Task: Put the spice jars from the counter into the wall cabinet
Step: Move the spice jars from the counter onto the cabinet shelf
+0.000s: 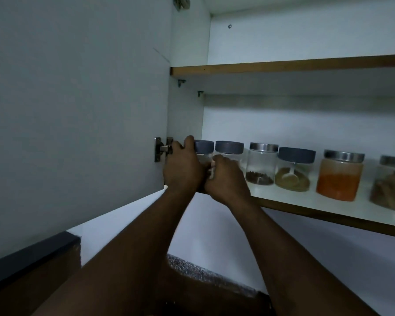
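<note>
Several glass spice jars stand in a row on the lower shelf (306,201) of the open wall cabinet. My left hand (183,167) is wrapped around the leftmost jar (203,147), which has a grey lid. My right hand (226,176) grips the second grey-lidded jar (229,147) from the front. To their right stand a steel-lidded jar of dark seeds (261,165), a grey-lidded jar of yellow-brown powder with a scoop (293,172), a jar of orange powder (340,176) and a jar of brown sticks (390,183). Both held jars rest on the shelf, mostly hidden by my hands.
The cabinet door (78,110) stands open at the left, its hinge (161,149) just beside my left hand. The upper shelf (283,66) shows nothing on it. A speckled counter (192,267) lies below, and a dark ledge (32,254) is at lower left.
</note>
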### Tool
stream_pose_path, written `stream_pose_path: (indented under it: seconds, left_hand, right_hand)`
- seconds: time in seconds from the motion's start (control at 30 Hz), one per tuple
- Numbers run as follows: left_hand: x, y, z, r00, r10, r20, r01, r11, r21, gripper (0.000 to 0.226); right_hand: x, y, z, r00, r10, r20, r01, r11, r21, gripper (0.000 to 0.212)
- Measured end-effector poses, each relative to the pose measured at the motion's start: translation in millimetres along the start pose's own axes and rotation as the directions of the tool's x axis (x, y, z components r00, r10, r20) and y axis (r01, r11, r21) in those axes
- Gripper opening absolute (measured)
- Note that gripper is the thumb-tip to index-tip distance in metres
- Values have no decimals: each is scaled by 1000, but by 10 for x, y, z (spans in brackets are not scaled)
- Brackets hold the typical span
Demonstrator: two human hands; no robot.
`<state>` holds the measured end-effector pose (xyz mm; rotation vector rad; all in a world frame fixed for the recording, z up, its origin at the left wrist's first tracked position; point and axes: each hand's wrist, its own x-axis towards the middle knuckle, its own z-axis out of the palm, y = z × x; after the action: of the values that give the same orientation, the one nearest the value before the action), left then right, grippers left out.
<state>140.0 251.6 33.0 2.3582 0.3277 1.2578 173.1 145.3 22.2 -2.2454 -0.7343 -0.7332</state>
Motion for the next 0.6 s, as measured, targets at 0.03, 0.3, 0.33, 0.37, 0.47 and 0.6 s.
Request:
stream_pose_path:
  seconds: [0.03, 0.3, 0.33, 0.37, 0.47, 0.6]
  left_hand:
    - [-23, -44, 63, 1000, 7, -19, -7, 1000, 13, 82]
    - [-130, -246, 157, 999, -15, -48, 14, 1000, -23, 101]
    - [-162, -245, 145, 999, -18, -52, 16, 999, -39, 99]
    - [-197, -242, 135, 998, -20, -53, 17, 998, -56, 96]
    - [-314, -250, 107, 999, -7, -43, 2, 995, -96, 87]
    - [-381, -275, 51, 999, 37, -3, -37, 997, -69, 83]
  right_hand:
    - [18, -1, 0, 1000, -2, -1, 2, 1000, 7, 47]
    - [-27, 94, -8, 999, 27, -21, -29, 996, -84, 33]
    - [-37, 91, 3, 999, 31, -29, -34, 995, -90, 32]
    - [-58, 77, 11, 998, 34, -44, -38, 994, -99, 34]
    - [-116, 73, 18, 997, 31, -67, -37, 995, -88, 38]
    - [-173, 95, -58, 999, 51, -10, -52, 998, -42, 40]
